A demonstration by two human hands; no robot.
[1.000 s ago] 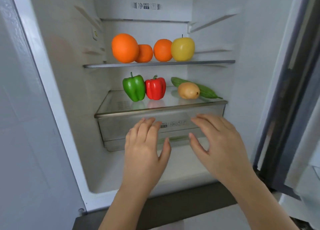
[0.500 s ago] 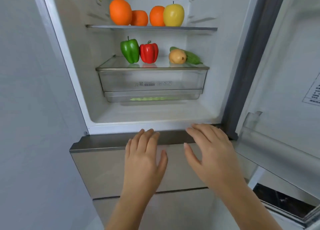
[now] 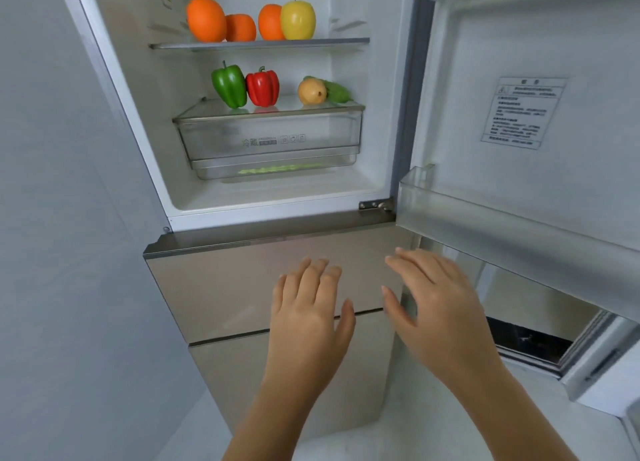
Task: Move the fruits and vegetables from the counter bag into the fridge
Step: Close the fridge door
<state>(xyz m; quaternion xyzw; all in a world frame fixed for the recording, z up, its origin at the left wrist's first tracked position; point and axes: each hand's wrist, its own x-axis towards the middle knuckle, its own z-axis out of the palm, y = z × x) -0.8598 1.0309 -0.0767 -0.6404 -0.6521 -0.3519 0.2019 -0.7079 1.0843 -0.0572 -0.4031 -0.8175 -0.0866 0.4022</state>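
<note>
The fridge stands open. Its upper glass shelf (image 3: 259, 43) carries three oranges (image 3: 206, 18) and a yellow apple (image 3: 298, 18). Below, on the lid of the clear drawer (image 3: 270, 141), stand a green pepper (image 3: 229, 84) and a red pepper (image 3: 262, 87), with a potato (image 3: 311, 92) and a cucumber (image 3: 337, 91) to their right. My left hand (image 3: 310, 316) and my right hand (image 3: 438, 304) hover empty, fingers spread, in front of the lower freezer drawers, well below the shelves. No bag is in view.
The fridge door (image 3: 526, 114) swings open on the right, with a clear door bin (image 3: 512, 232) jutting out close above my right hand. A grey wall (image 3: 62, 252) stands on the left. Beige freezer drawer fronts (image 3: 214, 287) sit under the compartment.
Both hands have pulled back out of the fridge compartment and dropped in front of the freezer drawers. The view has backed away and swung right, showing more of the open door.
</note>
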